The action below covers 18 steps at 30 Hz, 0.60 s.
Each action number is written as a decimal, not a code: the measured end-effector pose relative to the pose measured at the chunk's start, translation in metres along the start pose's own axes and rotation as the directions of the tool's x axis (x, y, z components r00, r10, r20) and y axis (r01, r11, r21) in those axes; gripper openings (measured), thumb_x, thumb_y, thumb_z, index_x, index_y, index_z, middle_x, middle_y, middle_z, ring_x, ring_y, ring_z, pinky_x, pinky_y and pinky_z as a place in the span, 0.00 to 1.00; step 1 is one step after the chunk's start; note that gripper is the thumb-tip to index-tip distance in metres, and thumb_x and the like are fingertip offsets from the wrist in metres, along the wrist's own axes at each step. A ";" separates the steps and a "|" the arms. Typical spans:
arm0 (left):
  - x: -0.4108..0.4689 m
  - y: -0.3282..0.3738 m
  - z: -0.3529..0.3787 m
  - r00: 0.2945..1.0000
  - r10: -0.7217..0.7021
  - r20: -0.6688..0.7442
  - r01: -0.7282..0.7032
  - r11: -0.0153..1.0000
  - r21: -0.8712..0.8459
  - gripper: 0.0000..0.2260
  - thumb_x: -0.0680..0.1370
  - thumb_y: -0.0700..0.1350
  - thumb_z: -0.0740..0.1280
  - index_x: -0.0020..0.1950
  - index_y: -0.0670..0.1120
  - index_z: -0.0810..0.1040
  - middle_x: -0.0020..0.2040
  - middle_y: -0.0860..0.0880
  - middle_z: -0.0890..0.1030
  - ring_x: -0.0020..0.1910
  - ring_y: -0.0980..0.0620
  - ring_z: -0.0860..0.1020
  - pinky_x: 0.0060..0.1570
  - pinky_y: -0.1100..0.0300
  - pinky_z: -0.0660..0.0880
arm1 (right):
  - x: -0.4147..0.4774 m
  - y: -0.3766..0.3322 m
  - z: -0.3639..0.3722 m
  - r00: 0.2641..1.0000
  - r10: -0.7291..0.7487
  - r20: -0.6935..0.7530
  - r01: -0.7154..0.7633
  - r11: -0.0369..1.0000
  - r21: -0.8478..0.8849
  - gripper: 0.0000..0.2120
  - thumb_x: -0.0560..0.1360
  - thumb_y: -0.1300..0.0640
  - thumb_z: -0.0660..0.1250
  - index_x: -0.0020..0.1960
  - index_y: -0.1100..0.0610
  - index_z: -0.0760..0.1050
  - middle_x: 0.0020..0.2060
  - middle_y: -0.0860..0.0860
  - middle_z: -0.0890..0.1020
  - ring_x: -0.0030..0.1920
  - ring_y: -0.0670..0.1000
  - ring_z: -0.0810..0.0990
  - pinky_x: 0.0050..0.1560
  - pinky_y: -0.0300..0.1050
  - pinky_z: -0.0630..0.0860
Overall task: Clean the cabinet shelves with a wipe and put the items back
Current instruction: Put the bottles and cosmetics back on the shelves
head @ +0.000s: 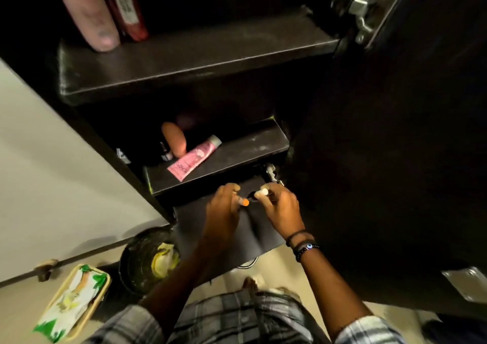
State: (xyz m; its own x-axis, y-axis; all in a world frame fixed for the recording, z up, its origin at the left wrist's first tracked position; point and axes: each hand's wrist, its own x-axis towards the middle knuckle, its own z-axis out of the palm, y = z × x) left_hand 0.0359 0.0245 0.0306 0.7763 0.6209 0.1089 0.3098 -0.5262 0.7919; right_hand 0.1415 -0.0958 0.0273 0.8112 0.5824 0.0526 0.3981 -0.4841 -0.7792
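Two small items are in hand at the centre of the frame. We record the left grip [224, 208] clenched round an orange-tipped stick [245, 202], tip pointing right. We record the right grip [282, 206] pinching a white-capped stick [264, 192] between thumb and fingers. The two tips are near each other but apart. We cannot tell what the sticks are.

Both grips are over the bottom shelf [261, 238], a dark board; we cannot tell whether they touch it. Directly above them in the frame runs the middle shelf [245, 151]. On it a pink tube [193, 158] lies flat, cap toward the back. An orange bottle [174, 139] and a small dark vial [166, 155] stand just left of the tube. The top shelf [197, 61], at upper centre, carries a pale pink bottle [89, 14] touching a red box [126, 6]. A metal hinge [361, 6] sits at upper right, on the edge of the open cabinet door [395, 133].

We note a pale floor [276, 264] at the bottom of the frame. At lower left a green-and-white pack [73, 301] lies on it, with a dark round bin [142, 259] beside it at the cabinet foot.

Both forearms rise from the bottom edge and converge toward the centre. The right wrist wears dark bracelets [303, 246]. Plaid sleeves [126, 325] show at the bottom edge.
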 end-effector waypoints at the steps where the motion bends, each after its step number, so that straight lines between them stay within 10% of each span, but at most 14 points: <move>1: -0.004 0.008 -0.013 1.000 0.005 -0.028 -0.006 1.000 -0.006 0.18 0.75 0.51 0.54 0.55 0.43 0.75 0.50 0.47 0.79 0.48 0.47 0.78 0.47 0.54 0.72 | -0.004 -0.010 0.000 1.000 0.013 -0.012 -0.012 0.998 0.055 0.04 0.75 0.52 0.68 0.44 0.52 0.76 0.40 0.49 0.81 0.42 0.49 0.80 0.45 0.48 0.78; 6: -0.018 0.027 -0.066 0.989 -0.003 -0.145 -0.009 0.997 -0.080 0.09 0.77 0.37 0.64 0.56 0.45 0.75 0.48 0.53 0.78 0.47 0.59 0.76 0.47 0.68 0.68 | -0.022 -0.064 0.004 0.997 0.008 -0.071 0.011 0.967 0.256 0.07 0.76 0.51 0.66 0.46 0.55 0.75 0.37 0.52 0.81 0.39 0.51 0.81 0.43 0.52 0.79; 18: -0.024 0.076 -0.144 0.929 -0.150 -0.338 -0.021 0.891 -0.453 0.08 0.76 0.42 0.68 0.55 0.46 0.76 0.45 0.49 0.81 0.42 0.58 0.81 0.42 0.68 0.77 | -0.038 -0.147 0.010 0.978 -0.181 -0.102 0.206 0.908 0.364 0.06 0.78 0.53 0.63 0.50 0.55 0.74 0.40 0.55 0.79 0.40 0.54 0.78 0.40 0.53 0.76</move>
State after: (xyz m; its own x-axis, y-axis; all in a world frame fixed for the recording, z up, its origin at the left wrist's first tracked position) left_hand -0.0383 0.0534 0.1750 0.4896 0.8520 0.1858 0.0111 -0.2191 0.9756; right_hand 0.0479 -0.0400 0.1340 0.7652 0.5908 0.2559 0.3724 -0.0820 -0.9244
